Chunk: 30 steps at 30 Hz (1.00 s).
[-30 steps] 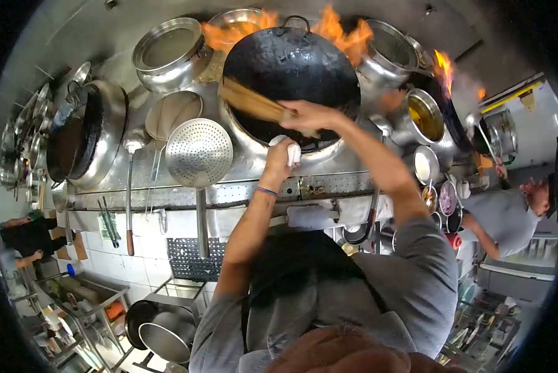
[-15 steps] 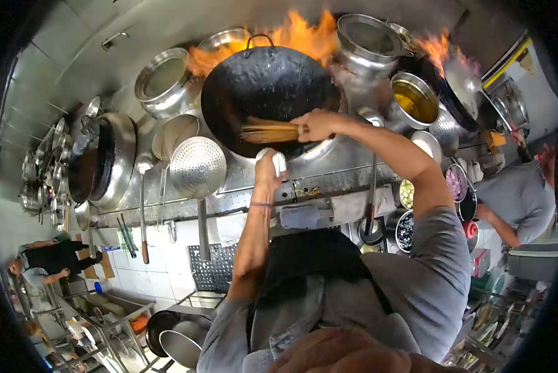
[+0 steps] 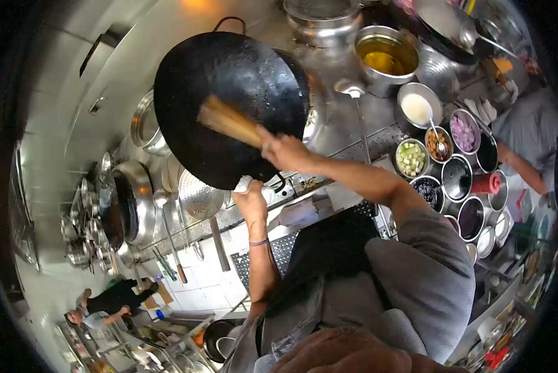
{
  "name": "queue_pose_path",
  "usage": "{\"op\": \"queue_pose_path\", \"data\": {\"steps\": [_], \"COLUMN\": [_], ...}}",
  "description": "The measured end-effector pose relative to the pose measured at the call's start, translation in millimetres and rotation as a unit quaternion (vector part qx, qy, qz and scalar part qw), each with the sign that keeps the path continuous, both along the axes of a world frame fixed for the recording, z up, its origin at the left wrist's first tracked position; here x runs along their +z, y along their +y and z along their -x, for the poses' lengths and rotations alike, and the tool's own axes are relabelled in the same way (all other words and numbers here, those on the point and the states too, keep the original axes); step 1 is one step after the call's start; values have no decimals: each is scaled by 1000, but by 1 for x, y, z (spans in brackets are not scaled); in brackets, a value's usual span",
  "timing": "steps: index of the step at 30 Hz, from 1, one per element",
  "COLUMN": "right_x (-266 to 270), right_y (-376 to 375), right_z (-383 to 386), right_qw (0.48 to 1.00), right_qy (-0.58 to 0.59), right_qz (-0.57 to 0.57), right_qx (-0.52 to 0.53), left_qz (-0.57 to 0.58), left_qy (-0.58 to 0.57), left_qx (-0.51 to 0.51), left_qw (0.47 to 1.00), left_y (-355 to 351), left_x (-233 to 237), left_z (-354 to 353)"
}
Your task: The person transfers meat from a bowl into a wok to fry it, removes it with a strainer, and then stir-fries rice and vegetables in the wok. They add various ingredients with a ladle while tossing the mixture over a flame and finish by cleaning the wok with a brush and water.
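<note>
A large black wok [image 3: 186, 118] is tilted up on its side over the burner, its dark inside facing me. My left hand [image 3: 251, 205] is closed on a folded white cloth [image 3: 244, 183] at the wok's near rim, beside a small loop handle. In my right hand [image 3: 289, 152] is a bamboo wok brush [image 3: 229, 121], its bristles blurred over the inside of the wok. My fingers wrap the brush's bound end. Apart from a few small specks, I see no food in the wok.
To the right stand a pot of yellow oil [image 3: 388, 59], a bowl of white liquid [image 3: 416, 109] and several ingredient tins [image 3: 411, 158]. A ladle [image 3: 353, 90] and a perforated strainer [image 3: 201, 196] lie beside the wok. A co-worker's arm [image 3: 521, 168] shows at the right; another person [image 3: 114, 301] is lower left.
The wok has gone from sitting over flames to tilted on its side. Both hands moved with it, the brush now angled up-left. My view has turned, and the big flames are out of sight.
</note>
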State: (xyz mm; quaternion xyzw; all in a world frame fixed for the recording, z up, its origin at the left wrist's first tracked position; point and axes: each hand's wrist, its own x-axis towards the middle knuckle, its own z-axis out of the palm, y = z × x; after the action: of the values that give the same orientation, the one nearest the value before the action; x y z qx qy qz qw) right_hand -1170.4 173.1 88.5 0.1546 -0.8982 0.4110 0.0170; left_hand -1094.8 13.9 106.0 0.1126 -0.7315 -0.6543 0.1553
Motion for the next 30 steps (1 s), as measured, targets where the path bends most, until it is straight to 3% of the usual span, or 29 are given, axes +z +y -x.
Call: {"op": "queue_pose_path", "data": {"steps": [4, 6, 8, 11, 12, 13, 15, 16, 18, 19, 21, 24, 25, 27, 28, 30], "right_x": [-24, -50, -61, -49, -63, -71, -88, -60, -89, -121, -112, -122, -130, -143, -143, -142], "right_y": [62, 99, 127, 149, 143, 140, 122, 116, 101, 91, 88, 67, 62, 57, 59, 66], "right_z": [-25, -29, -34, -89, -105, -115, -128, -142, -141, -137, -169, -208, -219, -231, -234, -235], "right_qw": [997, 976, 917, 931, 940, 961, 959, 956, 928, 904, 870, 817, 819, 823, 825, 832], "right_qy": [-38, -45, -32, -61, 36, -21, -13, -77, -139, -49, 2, 38, 8, -43, -43, -66], "right_qz": [-23, -90, -62, -5, 100, 22, 24, 20, -18, -60, -36, -109, -78, -13, 45, 48], "right_qx": [55, -193, -393, -359, -325, -276, -283, -282, -344, -421, -492, -564, -568, -566, -561, -549], "left_qz": [-33, -42, -50, -49, -58, -56, -31, -100, -122, -154, -195, -382, -394, -293, -293, -305], "left_qy": [-14, -17, -14, -19, -15, -63, -163, -198, -158, -167, -169, -271, -307, -295, -290, -271], "left_qx": [12, 9, 14, -19, -1, 20, 37, 14, -52, -70, -144, -282, -322, -291, -269, -217], "left_qw": [999, 999, 999, 998, 998, 996, 985, 975, 978, 971, 955, 837, 804, 862, 870, 887], "left_y": [-3, -5, -3, -25, -28, -35, -54, -65, -69, -70, -93, -135, -137, -132, -126, -112], "left_x": [-5, -3, 3, -16, -20, -25, -36, -43, -45, -43, -60, -70, -61, -58, -59, -62], "left_z": [-3, -4, -3, 3, 7, 9, 21, 30, 26, 25, 41, 71, 73, 85, 92, 104]}}
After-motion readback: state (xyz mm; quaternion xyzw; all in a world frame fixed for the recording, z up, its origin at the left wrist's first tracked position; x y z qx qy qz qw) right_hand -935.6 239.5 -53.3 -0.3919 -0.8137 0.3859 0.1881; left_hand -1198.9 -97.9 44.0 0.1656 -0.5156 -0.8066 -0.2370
